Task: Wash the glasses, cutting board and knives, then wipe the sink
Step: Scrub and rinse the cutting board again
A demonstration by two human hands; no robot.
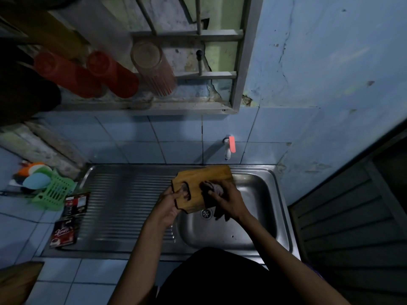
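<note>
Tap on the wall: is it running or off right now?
Apparently off: no stream shows below the tap and the sink basin beneath it holds no standing water, though the dim picture could hide a trickle.

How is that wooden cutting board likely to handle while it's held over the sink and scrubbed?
The wooden cutting board looks rigid, so it should not flex under the scrubbing right hand. It may be slippery if wet, though wetness is hard to see. The left hand grips it only at the handle hole, so pressure on the far end could make it pivot.
</note>
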